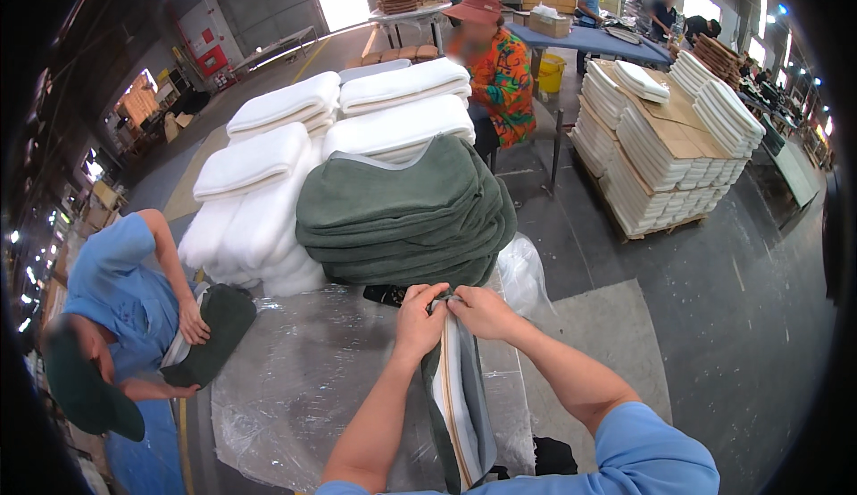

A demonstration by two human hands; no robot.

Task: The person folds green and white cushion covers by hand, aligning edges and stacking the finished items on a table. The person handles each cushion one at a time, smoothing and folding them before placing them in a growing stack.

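Observation:
My left hand and my right hand are close together, fingers pinched on the far end of a dark green cushion cover. It stands on its edge in front of me with its open side up. A pale zip runs along the opening, and white padding shows inside. What exactly the fingertips grip at the corner is partly hidden by my fingers. Just beyond my hands lies a tall stack of green cushions. The tabletop under the work is covered in clear plastic film.
White padded inserts are piled behind and left of the green stack. At the left, a co-worker in blue handles another green cushion. Beyond the table sits a person in a patterned shirt. A loaded pallet stands to the right.

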